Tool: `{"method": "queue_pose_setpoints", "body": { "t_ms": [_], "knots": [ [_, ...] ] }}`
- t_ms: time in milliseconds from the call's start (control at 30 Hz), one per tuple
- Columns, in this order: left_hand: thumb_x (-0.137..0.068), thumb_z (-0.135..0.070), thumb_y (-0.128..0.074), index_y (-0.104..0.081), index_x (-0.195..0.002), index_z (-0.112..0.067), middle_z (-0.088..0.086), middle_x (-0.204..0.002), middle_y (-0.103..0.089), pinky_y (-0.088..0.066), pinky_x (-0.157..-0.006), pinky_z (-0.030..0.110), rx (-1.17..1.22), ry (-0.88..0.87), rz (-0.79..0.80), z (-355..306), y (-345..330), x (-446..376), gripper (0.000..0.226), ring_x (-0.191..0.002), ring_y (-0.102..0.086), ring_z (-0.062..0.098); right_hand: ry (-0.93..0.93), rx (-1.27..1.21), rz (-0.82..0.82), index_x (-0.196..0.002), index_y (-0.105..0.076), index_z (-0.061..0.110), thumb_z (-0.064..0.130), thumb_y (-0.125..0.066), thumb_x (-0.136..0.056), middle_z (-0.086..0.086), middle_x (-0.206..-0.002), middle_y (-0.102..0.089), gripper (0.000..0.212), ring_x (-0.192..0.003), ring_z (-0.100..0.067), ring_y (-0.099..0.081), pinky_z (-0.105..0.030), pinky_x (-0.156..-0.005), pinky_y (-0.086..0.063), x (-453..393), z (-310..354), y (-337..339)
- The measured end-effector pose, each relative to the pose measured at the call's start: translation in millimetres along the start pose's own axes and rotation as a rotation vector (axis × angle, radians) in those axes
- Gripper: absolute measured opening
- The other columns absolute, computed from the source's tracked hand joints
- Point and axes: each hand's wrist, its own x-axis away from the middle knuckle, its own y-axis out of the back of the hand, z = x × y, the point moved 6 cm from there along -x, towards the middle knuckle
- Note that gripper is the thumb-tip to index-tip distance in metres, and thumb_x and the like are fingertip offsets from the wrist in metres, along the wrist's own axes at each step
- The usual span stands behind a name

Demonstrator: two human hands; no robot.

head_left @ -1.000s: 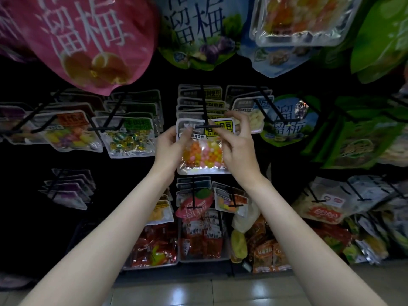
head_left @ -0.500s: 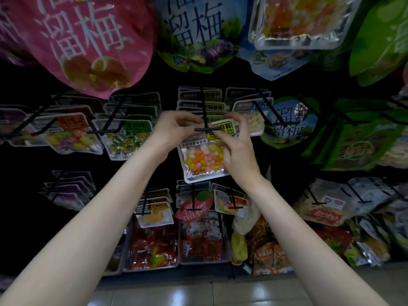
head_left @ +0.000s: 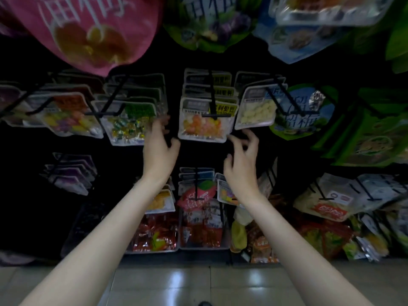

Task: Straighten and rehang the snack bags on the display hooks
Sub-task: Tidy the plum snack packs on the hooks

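Hanging square on its black wire hook (head_left: 213,100), the clear pouch of orange and pink candies (head_left: 204,121) is released; left hand (head_left: 160,149) and right hand (head_left: 241,164) hold nothing, fingers loosely spread. Level should be checked before the neighbouring pouch is taken.

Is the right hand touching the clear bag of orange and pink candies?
Apart: the head view shows dark gap between right hand and candy bag.

Clear snack bag (head_left: 204,124) shows orange-pink candies under a yellow label; overhead bag (head_left: 88,29) is pink.
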Motion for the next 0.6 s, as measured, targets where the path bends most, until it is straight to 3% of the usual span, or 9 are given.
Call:
{"method": "queue_pose_setpoints", "body": {
  "t_ms": [67,133,267,433,600],
  "knots": [
    [-0.090,-0.003,-0.052,-0.053,-0.118,-0.011,0.002,-0.111,-0.054,-0.040,-0.077,0.019,-0.020,0.077,0.083,35,-7,25,0.029,-0.099,-0.056,0.015,-0.027,-0.014,0.239,-0.133,-0.043,0.013,0.000,-0.045,-0.092,-0.008,-0.141,-0.026,0.043,-0.129,-0.020,-0.033,-0.015,-0.094,-0.029,26,-19,-36],
    [-0.089,0.000,-0.052,-0.059,-0.111,-0.010,0.005,-0.109,-0.058,-0.041,-0.078,0.019,-0.069,0.103,0.166,64,-17,47,0.025,-0.097,-0.058,0.017,0.016,0.042,0.445,-0.140,-0.036,0.013,-0.002,-0.044,-0.092,-0.010,-0.140,-0.032,0.050,-0.131,-0.024,-0.033,-0.024,-0.102,-0.030,45,-35,-73],
    [-0.088,0.001,-0.053,-0.063,-0.105,-0.010,0.004,-0.104,-0.062,-0.039,-0.076,0.015,-0.137,0.107,0.276,94,-21,76,0.023,-0.091,-0.058,0.015,0.020,0.119,0.614,-0.143,-0.035,0.017,-0.009,-0.043,-0.089,-0.011,-0.140,-0.035,0.060,-0.130,-0.027,-0.033,-0.031,-0.103,-0.032,51,-50,-120],
    [-0.086,0.003,-0.051,-0.063,-0.102,-0.009,0.006,-0.104,-0.063,-0.043,-0.076,0.021,-0.159,0.134,0.293,108,-12,84,0.023,-0.089,-0.058,0.017,-0.003,0.170,0.647,-0.146,-0.026,0.025,-0.010,-0.049,-0.087,-0.008,-0.143,-0.034,0.072,-0.135,-0.027,-0.026,-0.034,-0.106,-0.030,44,-60,-147],
    [-0.088,0.001,-0.051,-0.063,-0.105,-0.007,0.005,-0.107,-0.061,-0.043,-0.076,0.020,-0.177,0.146,0.303,116,-11,91,0.023,-0.089,-0.057,0.015,-0.031,0.186,0.524,-0.143,-0.030,0.018,-0.007,-0.054,-0.085,-0.010,-0.142,-0.036,0.068,-0.131,-0.028,-0.029,-0.038,-0.103,-0.032,39,-70,-147]
  ]
}}
